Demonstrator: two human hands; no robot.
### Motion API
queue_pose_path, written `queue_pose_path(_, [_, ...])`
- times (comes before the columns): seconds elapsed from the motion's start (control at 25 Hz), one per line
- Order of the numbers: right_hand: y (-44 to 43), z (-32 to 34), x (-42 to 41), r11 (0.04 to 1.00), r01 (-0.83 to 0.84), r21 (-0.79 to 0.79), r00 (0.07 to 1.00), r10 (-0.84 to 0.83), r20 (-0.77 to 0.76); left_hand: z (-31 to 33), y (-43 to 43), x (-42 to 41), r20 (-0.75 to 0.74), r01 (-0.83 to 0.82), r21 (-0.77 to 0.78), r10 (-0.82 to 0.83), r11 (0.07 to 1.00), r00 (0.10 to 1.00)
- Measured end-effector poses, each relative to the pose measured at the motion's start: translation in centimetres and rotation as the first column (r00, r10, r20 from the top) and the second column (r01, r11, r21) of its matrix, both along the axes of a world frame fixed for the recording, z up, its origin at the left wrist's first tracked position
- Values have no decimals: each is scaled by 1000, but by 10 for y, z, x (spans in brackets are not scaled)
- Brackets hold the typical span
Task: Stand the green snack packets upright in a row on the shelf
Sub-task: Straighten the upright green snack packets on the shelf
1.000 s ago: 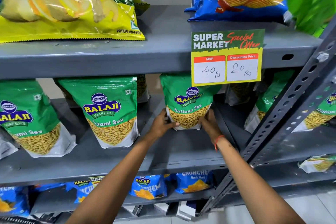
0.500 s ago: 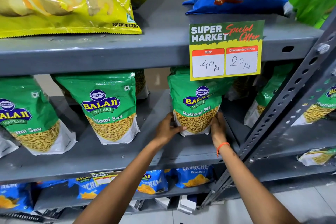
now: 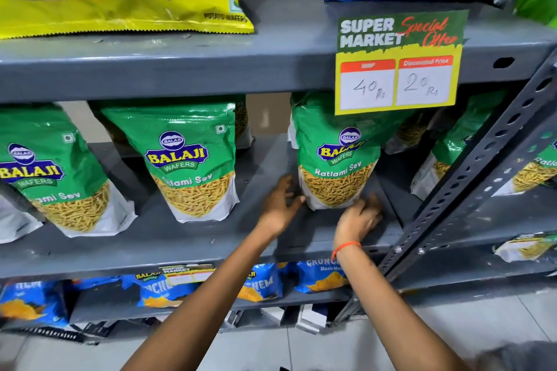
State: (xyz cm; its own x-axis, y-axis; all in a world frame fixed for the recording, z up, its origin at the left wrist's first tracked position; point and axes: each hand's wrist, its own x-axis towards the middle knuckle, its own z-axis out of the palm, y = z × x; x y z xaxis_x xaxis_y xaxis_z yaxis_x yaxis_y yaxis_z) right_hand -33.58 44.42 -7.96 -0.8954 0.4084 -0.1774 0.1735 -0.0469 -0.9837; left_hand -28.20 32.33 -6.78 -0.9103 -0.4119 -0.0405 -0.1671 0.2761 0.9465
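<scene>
From the head camera, the green packet [image 3: 334, 156] stands upright on the shelf [image 3: 193, 238], between both hands. The left hand [image 3: 278, 205] and right hand [image 3: 358, 217] lie open against its bottom corners, probably steadying it in line with the packets left of them.

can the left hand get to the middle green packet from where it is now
Probably yes: the left hand sits by the right packet, and only bare shelf lies between it and the middle packet.
</scene>
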Motion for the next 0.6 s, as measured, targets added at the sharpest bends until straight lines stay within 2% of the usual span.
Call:
queue_pose_path(0.08, [-26, 7, 20, 955, 90, -282, 990, -55, 132, 3, -14, 22, -95, -59, -159, 44, 985, 995])
queue_pose_path(0.16, [-55, 15, 38, 844, 112, -524, 945, 73, 319, 12, -27, 49, -222, -125, -278, 63, 952, 973])
queue_pose_path(0.24, [-86, 14, 55, 750, 112, -651, 894, 210, 396, 18, -47, 75, -306, -213, -340, 106, 916, 946])
queue_pose_path(0.28, [-100, 13, 61, 745, 90, -661, 879, 252, 404, 18, -57, 87, -330, -276, -359, 155, 892, 931])
queue_pose_path(0.36, [-132, 17, 72, 754, -1, -657, 878, 315, 360, 13, -81, 114, -354, -439, -335, 320, 834, 879])
queue_pose_path(0.44, [-156, 22, 72, 814, -135, -565, 900, 339, 274, 8, -106, 134, -353, -583, -216, 494, 783, 795])
queue_pose_path(0.52, [-174, 24, 71, 905, -271, -328, 924, 340, 175, 0, -134, 144, -268, -664, -89, 624, 743, 734])
queue_pose_path(0.6, [-183, 14, 75, 900, -431, -65, 898, 435, 66, -8, -160, 144, -195, -611, 21, 603, 791, 774])
